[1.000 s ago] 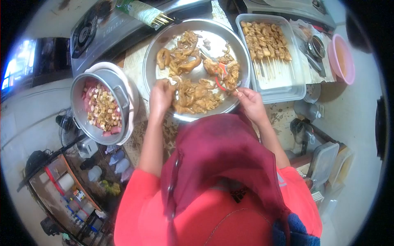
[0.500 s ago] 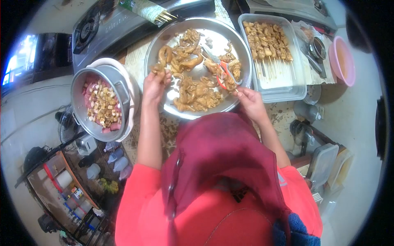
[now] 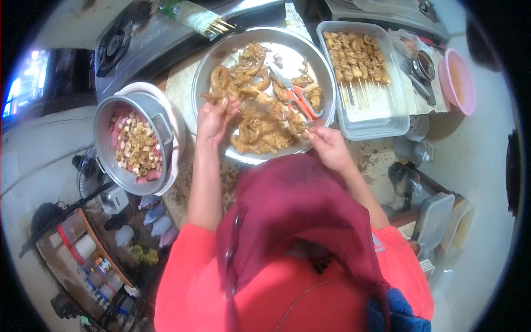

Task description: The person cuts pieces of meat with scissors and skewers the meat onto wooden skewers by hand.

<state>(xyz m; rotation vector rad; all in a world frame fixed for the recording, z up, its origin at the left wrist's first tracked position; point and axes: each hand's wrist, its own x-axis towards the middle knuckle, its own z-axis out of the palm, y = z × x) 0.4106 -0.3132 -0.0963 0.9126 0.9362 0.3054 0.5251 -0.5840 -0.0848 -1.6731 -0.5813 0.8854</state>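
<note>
At the left, a metal pot (image 3: 133, 182) of pink and tan chunks (image 3: 135, 144) stands against a pale tub (image 3: 180, 138), which it partly hides. Beyond lies a stove (image 3: 155, 47), cut by the dark lens edge, with a green packet (image 3: 188, 14) of sticks beside it. The left hand (image 3: 215, 119) is half curled over the left rim of a wide metal pan (image 3: 298, 52), holding a limp brown strip (image 3: 211, 98); blur hides its exact grip. Glistening meat fills much of the pan, and the maroon cloth (image 3: 298, 193) covers its near rim. Orange-handled scissors (image 3: 301, 102) lie among the meat, close to the right hand (image 3: 332, 148), whose fingers pinch the end of a skewer (image 3: 306, 131); its far part is hard to trace. Rightward on the tabletop (image 3: 362, 157), a clear container (image 3: 354, 122) holds loaded skewers, then comes a pink bowl (image 3: 464, 105)
</note>
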